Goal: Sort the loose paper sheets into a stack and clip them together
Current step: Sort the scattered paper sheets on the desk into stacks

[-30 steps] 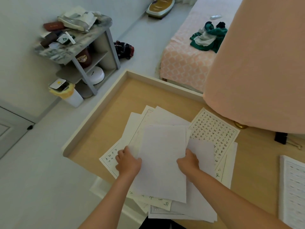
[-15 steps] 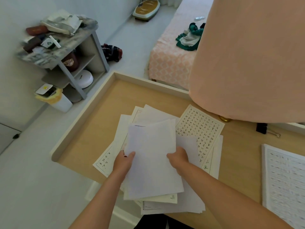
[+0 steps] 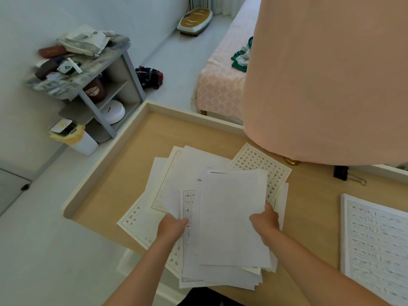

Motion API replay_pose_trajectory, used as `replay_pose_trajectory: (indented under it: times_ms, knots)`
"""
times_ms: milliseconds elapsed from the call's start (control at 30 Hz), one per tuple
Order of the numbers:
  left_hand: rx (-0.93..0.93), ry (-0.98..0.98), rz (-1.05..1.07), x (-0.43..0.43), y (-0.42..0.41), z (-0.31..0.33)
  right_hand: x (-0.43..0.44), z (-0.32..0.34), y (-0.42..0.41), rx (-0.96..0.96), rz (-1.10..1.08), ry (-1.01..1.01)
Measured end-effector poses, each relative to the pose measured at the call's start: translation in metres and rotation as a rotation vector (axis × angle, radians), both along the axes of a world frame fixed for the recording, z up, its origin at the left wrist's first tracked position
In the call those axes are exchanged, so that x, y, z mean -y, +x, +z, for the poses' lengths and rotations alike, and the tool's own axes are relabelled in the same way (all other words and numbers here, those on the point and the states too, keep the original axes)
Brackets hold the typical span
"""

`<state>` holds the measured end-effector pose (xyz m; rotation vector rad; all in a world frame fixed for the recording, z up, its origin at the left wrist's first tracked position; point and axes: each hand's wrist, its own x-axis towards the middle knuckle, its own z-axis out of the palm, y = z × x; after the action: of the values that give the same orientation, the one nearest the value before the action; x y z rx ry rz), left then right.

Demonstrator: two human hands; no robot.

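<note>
- A person's left hand [image 3: 173, 226] and right hand [image 3: 265, 219] grip opposite side edges of loose paper sheets [image 3: 231, 217] fanned over a wooden desk [image 3: 106, 191]. The fingertips are tucked under the paper, out of sight.
- The lower sheets overhang the desk's near edge.
- A black binder clip [image 3: 341, 172] lies well apart at right, beneath a pink shade [image 3: 326, 80].
- A blurred printed pad [image 3: 375, 244] is cut off at the frame's right edge.

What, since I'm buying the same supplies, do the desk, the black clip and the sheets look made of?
The desk looks like pale wood or wood-look laminate, matte, faint grain, cream raised rim. The binder clip has a black body, probably painted metal, and thin shiny wire handles. The sheets are thin matte white paper, some printed with grids.
</note>
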<state>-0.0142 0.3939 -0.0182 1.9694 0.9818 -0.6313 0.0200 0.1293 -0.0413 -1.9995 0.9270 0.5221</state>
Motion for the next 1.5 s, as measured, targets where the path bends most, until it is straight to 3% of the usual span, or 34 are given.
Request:
replay_pose_trajectory:
  times_ms: [133, 400, 667, 833, 967, 1067, 1133, 1233, 1333, 1500]
  knots:
    - [-0.028, -0.169, 0.203, 0.012, -0.001, 0.000, -0.011, -0.003, 0.003, -0.064, 0.026, 0.091]
    - [0.005, -0.160, 0.285, 0.019, -0.008, 0.004, -0.009, -0.006, 0.006, -0.068, 0.202, 0.100]
    - [0.140, -0.156, 0.246, 0.029, 0.000, 0.001, -0.003, -0.001, 0.014, 0.004, 0.238, 0.191]
    - [0.016, -0.296, 0.156, 0.032, 0.016, 0.002, 0.010, 0.008, 0.026, -0.053, 0.236, 0.251]
    - [0.140, -0.319, 0.062, 0.041, 0.033, 0.006, 0.017, 0.006, 0.026, -0.108, 0.158, 0.326]
    - [0.119, -0.487, -0.018, 0.041, 0.043, 0.006, 0.022, 0.008, 0.026, -0.039, 0.075, 0.329]
    - [0.100, -0.364, -0.136, 0.044, 0.043, 0.004, 0.022, 0.011, 0.025, -0.004, 0.059, 0.330]
    - [0.130, 0.206, -0.319, 0.049, 0.039, -0.003, 0.015, 0.013, 0.024, 0.000, 0.060, 0.327]
    - [0.109, 0.139, -0.147, 0.045, 0.036, -0.007, 0.008, 0.014, 0.026, -0.019, 0.031, 0.304]
    - [0.133, 0.100, -0.141, 0.035, 0.034, -0.009, -0.015, 0.019, 0.027, -0.184, 0.137, 0.241]
